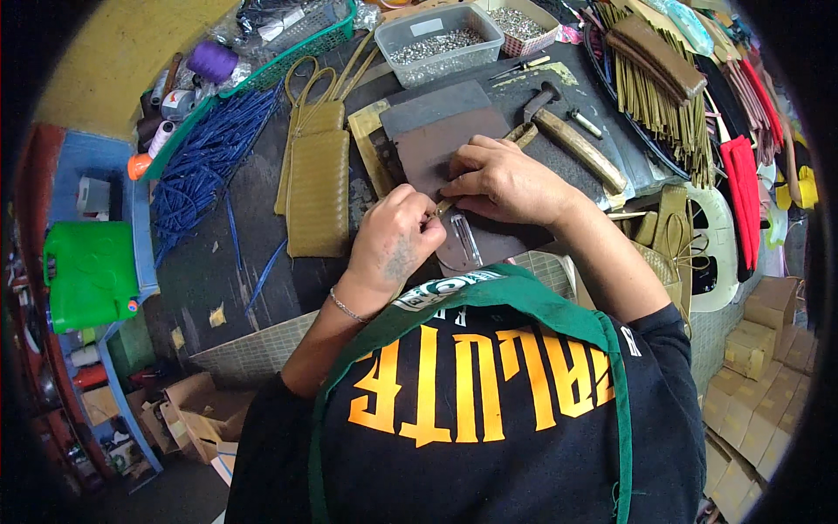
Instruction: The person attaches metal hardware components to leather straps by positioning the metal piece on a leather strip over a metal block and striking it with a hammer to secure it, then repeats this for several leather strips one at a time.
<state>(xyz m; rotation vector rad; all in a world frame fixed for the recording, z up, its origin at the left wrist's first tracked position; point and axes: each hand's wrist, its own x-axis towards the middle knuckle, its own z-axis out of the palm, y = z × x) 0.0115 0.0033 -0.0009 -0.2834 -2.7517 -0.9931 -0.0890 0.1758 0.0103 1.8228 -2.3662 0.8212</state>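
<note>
My left hand (397, 236) is closed in a pinch on a small olive strip (443, 208). My right hand (506, 183) has curled fingers gripping the same strip just right of it. Both rest over a dark brown board (436, 140) on a grey slab. A small transparent object with metal (465, 240) lies just below my fingers. A hammer-like tool (541, 94) and a wooden-handled piece (580, 153) lie beyond my right hand. Olive woven panels with cords (316, 196) lie left of my hands.
Blue strips (201, 175), a green basket (244, 74) and spools (211, 61) fill the left. Tubs of small metal pieces (415, 70) stand at the back. Olive strip bundles (663, 113) and red pieces (738, 201) crowd the right. Cardboard boxes (751, 384) sit lower right.
</note>
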